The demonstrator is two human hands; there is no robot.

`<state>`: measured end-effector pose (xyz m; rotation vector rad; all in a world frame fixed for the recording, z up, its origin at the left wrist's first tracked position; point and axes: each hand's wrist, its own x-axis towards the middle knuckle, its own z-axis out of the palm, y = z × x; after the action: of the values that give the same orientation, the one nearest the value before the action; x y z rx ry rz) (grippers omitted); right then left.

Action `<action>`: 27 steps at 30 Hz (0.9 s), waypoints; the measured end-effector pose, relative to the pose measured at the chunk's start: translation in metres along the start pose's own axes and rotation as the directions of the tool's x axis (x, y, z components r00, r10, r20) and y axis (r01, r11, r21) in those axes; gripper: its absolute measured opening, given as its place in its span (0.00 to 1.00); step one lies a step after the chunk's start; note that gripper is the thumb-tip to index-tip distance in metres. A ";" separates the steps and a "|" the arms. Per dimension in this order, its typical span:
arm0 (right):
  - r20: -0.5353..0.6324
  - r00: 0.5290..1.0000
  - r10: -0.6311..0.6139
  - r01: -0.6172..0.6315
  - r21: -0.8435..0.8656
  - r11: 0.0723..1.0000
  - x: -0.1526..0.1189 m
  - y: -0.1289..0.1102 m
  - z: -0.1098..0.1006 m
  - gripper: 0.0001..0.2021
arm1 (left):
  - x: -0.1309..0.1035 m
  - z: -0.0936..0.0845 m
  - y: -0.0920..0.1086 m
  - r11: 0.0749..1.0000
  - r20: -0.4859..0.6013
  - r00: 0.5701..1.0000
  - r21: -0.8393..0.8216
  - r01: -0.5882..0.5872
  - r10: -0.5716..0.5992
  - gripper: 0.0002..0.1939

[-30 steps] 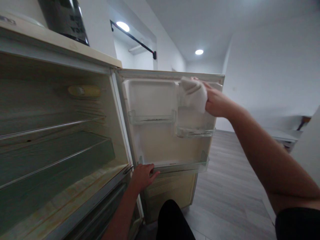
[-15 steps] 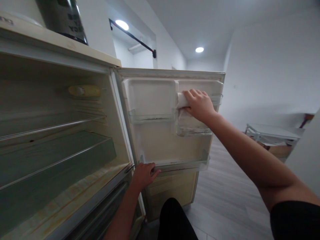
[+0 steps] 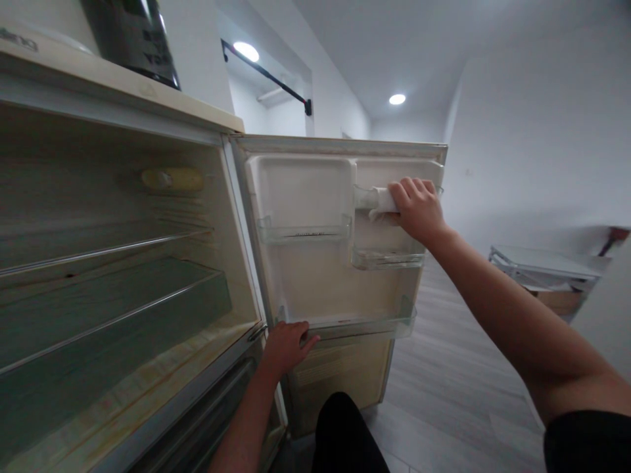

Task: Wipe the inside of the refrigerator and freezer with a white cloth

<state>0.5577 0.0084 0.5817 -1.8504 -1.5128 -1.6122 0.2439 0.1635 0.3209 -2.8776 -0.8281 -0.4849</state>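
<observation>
A fridge door (image 3: pixel 305 276) stands wide open with clear plastic shelves on its inner side. My right hand (image 3: pixel 418 207) is closed round a white cloth (image 3: pixel 385 200), which lies over the upper right door shelf (image 3: pixel 365 197). Part of the cloth hangs below the fingers. At the left end of the bottom door shelf (image 3: pixel 365 326), my left hand (image 3: pixel 290 343) grips the shelf's edge, its fingers bent over the rim.
The fridge interior (image 3: pixel 187 263) at left has glass shelves and brownish stains. A dark container (image 3: pixel 133 39) stands on the fridge top. My knee (image 3: pixel 345 433) is below the door. A white table (image 3: pixel 547 259) stands at right.
My right hand and the white cloth have moved right along the upper door shelf, uncovering its left end. My left hand stays at the bottom shelf. The view has shifted slightly.
</observation>
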 end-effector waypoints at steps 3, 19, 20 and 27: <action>-0.012 1.000 0.000 0.000 0.018 1.000 -0.017 0.036 0.009 0.23 | 0.000 0.001 0.001 1.000 -0.026 1.000 -0.012 0.000 0.000 0.21; -0.213 0.967 -0.139 0.195 0.269 0.943 -0.058 0.011 0.002 0.28 | -0.004 0.002 -0.005 1.000 -0.022 1.000 -0.027 -0.012 0.012 0.21; -0.130 0.954 -0.271 0.298 0.287 0.910 -0.057 0.004 0.002 0.27 | -0.005 0.002 -0.006 1.000 -0.021 1.000 -0.025 -0.017 0.016 0.21; 0.180 0.885 -0.429 0.321 0.432 0.843 -0.022 -0.023 0.023 0.27 | -0.004 0.001 -0.005 1.000 -0.013 1.000 0.003 -0.011 0.011 0.22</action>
<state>0.5557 0.0238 0.5456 -1.6622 -2.2515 -1.0907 0.2381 0.1655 0.3190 -2.8713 -0.8103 -0.5005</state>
